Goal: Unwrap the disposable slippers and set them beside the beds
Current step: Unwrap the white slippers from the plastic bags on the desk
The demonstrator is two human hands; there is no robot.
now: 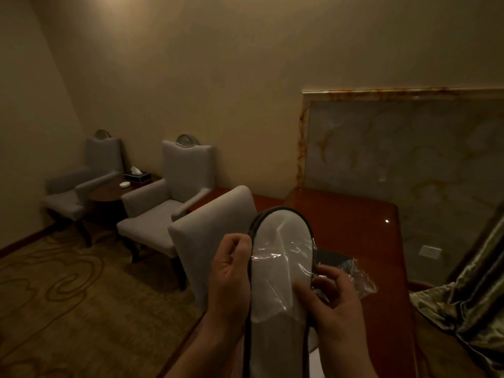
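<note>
A pair of white disposable slippers [281, 241] with dark edging is held upright in front of me, toes up, over a wooden desk. Clear plastic wrap [362, 276] still covers the lower part and bunches out to the right. My left hand [231, 271] grips the left edge of the slippers, fingers curled around the rim. On the right side, my right hand [335, 296] pinches the plastic wrap against the slipper's edge. The heels of the slippers are hidden below the frame.
A glossy wooden desk [362, 227] stands under a marble wall panel [409, 165]. A grey chair [215, 230] is tucked at the desk. Two grey armchairs [163, 203] flank a round table [109, 192] with a tissue box. Patterned carpet [68, 296] lies left; green curtain [469, 296] hangs right.
</note>
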